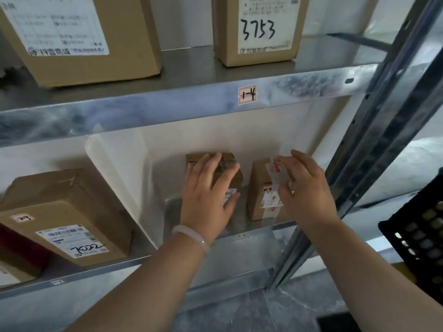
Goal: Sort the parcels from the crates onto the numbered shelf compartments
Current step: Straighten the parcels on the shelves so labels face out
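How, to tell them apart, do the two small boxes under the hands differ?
The left box has dark tape across its top; the right box has a white, red-printed label over its top edge. The left hand covers the left box's top; the right hand touches the right box's label. Both: small brown cartons.

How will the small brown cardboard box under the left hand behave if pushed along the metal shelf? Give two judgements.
Probably stiff: the small brown cardboard box shows square edges under the left hand. Likely slides, not rolls: flat-sided, on smooth metal shelf.
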{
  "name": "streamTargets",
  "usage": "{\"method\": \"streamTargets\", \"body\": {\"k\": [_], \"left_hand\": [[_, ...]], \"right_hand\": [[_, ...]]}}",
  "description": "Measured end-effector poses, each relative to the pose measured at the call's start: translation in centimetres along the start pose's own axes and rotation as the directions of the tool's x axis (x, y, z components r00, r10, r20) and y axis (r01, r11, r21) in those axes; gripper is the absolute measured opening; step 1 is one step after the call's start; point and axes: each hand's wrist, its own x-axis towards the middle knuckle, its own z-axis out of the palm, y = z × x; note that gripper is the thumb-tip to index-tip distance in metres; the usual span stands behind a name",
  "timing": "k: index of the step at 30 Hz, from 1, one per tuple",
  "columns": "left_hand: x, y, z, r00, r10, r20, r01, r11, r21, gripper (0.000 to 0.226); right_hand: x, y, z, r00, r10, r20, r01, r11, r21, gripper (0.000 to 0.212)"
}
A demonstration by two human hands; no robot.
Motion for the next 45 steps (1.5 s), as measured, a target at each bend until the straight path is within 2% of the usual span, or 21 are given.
{"method": "streamTargets", "body": {"k": [4, 6, 8, 11, 19, 23, 25, 28, 31, 33, 34, 36, 38, 42, 45], "left_hand": [[2.0, 2.1, 1.1, 0.992, 0.107, 0.061, -0.109, 0.993, 0.035, 0.057], [2.4, 1.8, 1.7, 0.99, 0.068, 0.123, -0.079, 0.993, 0.086, 0.059], [2.0, 1.1, 2.2, 0.986, 0.012, 0.164, -0.034, 0.991, 0.132, 0.06], [1.0, -0.2, 2.9, 0.985, 0.024, 0.169, -0.053, 0.984, 0.172, 0.054], [0.1, 0.0, 4.3, 0.967, 0.091, 0.239, -0.139, 0.971, 0.193, 0.044], [0.2, 0.5, 4.0, 0.962, 0.076, 0.263, -0.123, 0.978, 0.168, 0.05], [0.2, 0.5, 3.2, 0.962, 0.083, 0.26, -0.126, 0.981, 0.151, 0.054], [-0.1, -0.2, 1.4, 0.974, 0.078, 0.211, -0.111, 0.982, 0.15, 0.054], [-1.2, -1.9, -0.2, 0.987, -0.036, 0.157, 0.005, 0.982, 0.191, 0.06], [-2.1, -3.2, -0.9, 0.978, -0.139, 0.154, 0.106, 0.973, 0.204, 0.067], [-2.5, -3.8, -1.2, 0.97, -0.18, 0.164, 0.142, 0.966, 0.218, 0.07], [-2.9, -4.6, -1.3, 0.951, -0.24, 0.193, 0.191, 0.951, 0.243, 0.074], [-2.9, -5.2, -1.2, 0.936, -0.28, 0.214, 0.225, 0.942, 0.25, 0.074], [-2.7, -5.7, -1.0, 0.938, -0.278, 0.209, 0.234, 0.949, 0.211, 0.063], [-2.5, -5.6, -1.0, 0.939, -0.282, 0.198, 0.241, 0.948, 0.207, 0.056]], "right_hand": [[0.0, 2.0, -0.7, 0.995, 0.071, 0.067, -0.066, 0.995, -0.075, 0.055], [0.1, 2.5, -0.7, 0.984, 0.116, 0.138, -0.103, 0.99, -0.095, 0.059], [0.1, 3.0, -0.4, 0.98, 0.1, 0.172, -0.081, 0.99, -0.113, 0.06], [0.2, 3.7, 0.1, 0.974, 0.102, 0.201, -0.08, 0.99, -0.116, 0.06], [0.0, 4.1, 1.1, 0.97, 0.131, 0.204, -0.115, 0.989, -0.091, 0.067], [-0.1, 4.2, 1.2, 0.976, 0.108, 0.189, -0.088, 0.99, -0.112, 0.068], [-0.1, 4.1, 1.2, 0.985, 0.066, 0.161, -0.046, 0.991, -0.125, 0.067], [-0.3, 3.2, 1.4, 0.997, -0.073, 0.036, 0.076, 0.991, -0.111, 0.064], [-0.6, 0.5, 2.4, 0.952, -0.306, -0.03, 0.305, 0.952, -0.04, 0.058], [-0.7, -2.1, 3.5, 0.906, -0.415, 0.079, 0.416, 0.909, 0.012, 0.06], [-0.7, -3.4, 4.2, 0.894, -0.408, 0.183, 0.412, 0.911, 0.019, 0.065], [-0.2, -5.3, 5.7, 0.875, -0.31, 0.371, 0.33, 0.944, 0.01, 0.072], [0.4, -6.3, 7.2, 0.855, -0.245, 0.457, 0.277, 0.961, -0.004, 0.07], [1.3, -6.8, 8.9, 0.882, -0.235, 0.409, 0.219, 0.972, 0.086, 0.052], [1.4, -6.7, 9.4, 0.897, -0.244, 0.37, 0.224, 0.97, 0.096, 0.047]]}}
